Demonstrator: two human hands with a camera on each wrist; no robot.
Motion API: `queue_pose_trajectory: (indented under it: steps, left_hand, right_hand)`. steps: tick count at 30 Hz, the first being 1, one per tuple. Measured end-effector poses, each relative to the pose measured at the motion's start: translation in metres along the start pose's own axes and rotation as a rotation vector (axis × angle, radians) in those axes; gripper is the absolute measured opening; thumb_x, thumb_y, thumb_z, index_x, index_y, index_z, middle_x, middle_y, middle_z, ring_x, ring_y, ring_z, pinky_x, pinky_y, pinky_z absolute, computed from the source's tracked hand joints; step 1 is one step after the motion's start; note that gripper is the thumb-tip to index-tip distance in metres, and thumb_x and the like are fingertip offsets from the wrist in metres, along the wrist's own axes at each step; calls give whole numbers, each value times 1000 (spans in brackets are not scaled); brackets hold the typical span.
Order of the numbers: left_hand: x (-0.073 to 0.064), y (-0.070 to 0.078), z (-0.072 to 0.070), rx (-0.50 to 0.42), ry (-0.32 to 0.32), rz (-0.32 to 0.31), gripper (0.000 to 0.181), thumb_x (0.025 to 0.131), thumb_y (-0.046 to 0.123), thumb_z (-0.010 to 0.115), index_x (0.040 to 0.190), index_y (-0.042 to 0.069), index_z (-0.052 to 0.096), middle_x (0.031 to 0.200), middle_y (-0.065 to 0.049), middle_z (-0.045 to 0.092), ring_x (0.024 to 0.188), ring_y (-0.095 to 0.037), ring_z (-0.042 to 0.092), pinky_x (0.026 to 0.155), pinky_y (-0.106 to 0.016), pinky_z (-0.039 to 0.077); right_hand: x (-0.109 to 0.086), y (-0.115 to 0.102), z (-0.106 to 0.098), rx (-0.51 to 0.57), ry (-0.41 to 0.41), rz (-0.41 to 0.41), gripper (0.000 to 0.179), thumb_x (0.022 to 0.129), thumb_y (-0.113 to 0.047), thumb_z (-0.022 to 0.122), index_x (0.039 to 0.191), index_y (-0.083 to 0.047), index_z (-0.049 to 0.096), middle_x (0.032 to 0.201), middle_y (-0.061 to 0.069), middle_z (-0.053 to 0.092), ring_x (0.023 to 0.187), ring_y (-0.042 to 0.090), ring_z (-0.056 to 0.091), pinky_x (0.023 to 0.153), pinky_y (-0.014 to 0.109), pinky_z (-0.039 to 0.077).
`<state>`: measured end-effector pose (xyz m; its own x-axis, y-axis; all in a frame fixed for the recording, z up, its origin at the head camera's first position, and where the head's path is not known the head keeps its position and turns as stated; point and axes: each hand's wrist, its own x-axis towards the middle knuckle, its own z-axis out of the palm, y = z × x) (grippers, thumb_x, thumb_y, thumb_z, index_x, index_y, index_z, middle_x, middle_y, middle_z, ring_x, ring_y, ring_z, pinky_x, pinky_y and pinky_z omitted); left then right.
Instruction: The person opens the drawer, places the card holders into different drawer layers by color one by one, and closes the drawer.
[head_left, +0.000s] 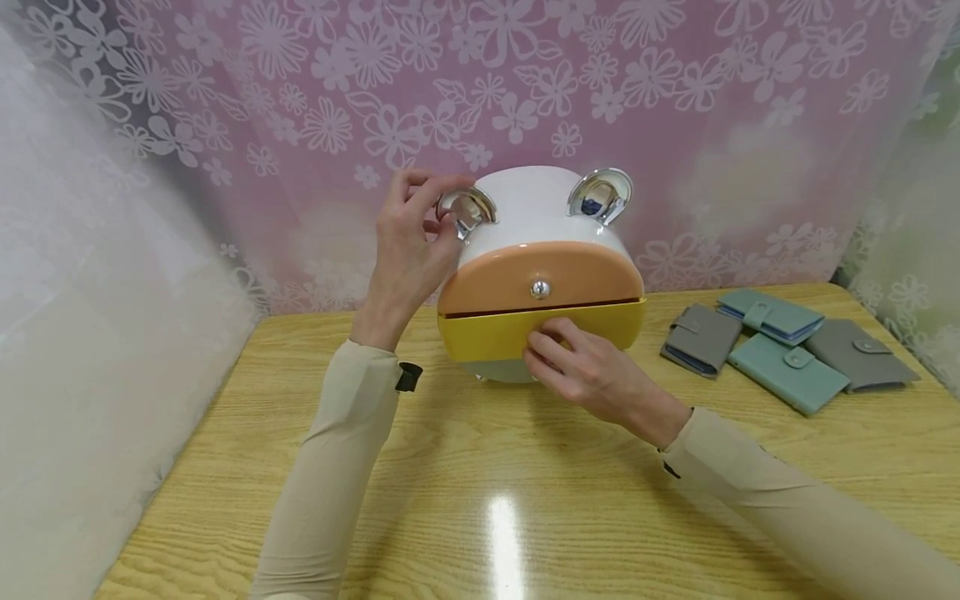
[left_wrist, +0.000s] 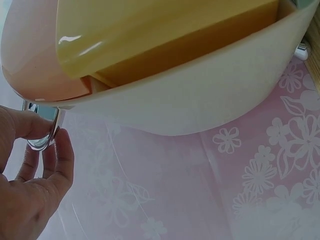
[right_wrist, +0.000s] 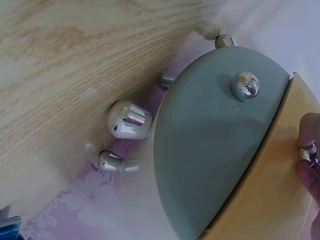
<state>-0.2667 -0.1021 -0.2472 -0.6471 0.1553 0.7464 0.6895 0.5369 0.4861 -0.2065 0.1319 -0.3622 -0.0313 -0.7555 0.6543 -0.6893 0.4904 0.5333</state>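
A rounded white storage box (head_left: 525, 196) with coloured drawers and two silver ears stands on the table. My left hand (head_left: 408, 246) holds its left ear (left_wrist: 42, 142) between thumb and fingers. With thumb and fingertips, my right hand (head_left: 588, 371) pinches the silver knob (right_wrist: 304, 153) of the yellow middle drawer (head_left: 480, 335). That drawer sticks partly out of the body, its side wall showing in the left wrist view. Above it, the orange drawer (head_left: 487, 283) is closed, with its own round knob (head_left: 540, 289). The grey-green bottom drawer (right_wrist: 210, 135) sits below.
Several small wallets lie overlapping to the right of the box, among them a grey one (head_left: 701, 337) and a green one (head_left: 787, 371). Silver feet (right_wrist: 129, 120) support the box on the wooden table (head_left: 450, 500). A pink flowered curtain (head_left: 420, 92) hangs close behind.
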Motion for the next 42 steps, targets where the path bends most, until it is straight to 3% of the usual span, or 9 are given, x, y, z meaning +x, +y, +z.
queue_pose_trajectory:
  steps: [14,25,42]
  left_hand:
    - [0,1,0,5,3,7,41,90,-5,53,119,13,75,112,-14,53,91,-20,53,76,-30,59]
    - [0,1,-1,4,-9,5,40,90,-4,53,119,12,75,112,-15,53,91,-21,53,76,-30,59]
    - [-1,2,-2,3,-18,5,39,90,-5,54,120,11,73,112,-15,52,90,-21,54,76,-31,60]
  right_hand:
    - [0,-3,-3,17,30,-13,33,107,0,42,97,1,73,101,14,69,91,28,63,72,28,60]
    - [-2,-7,-11,3,11,-12,31,107,-1,45,102,0,75,103,13,71,91,27,65,76,28,61]
    - [0,-12,-19,-52,-43,36,36,108,0,37,106,2,73,106,15,69,93,28,63,72,26,60]
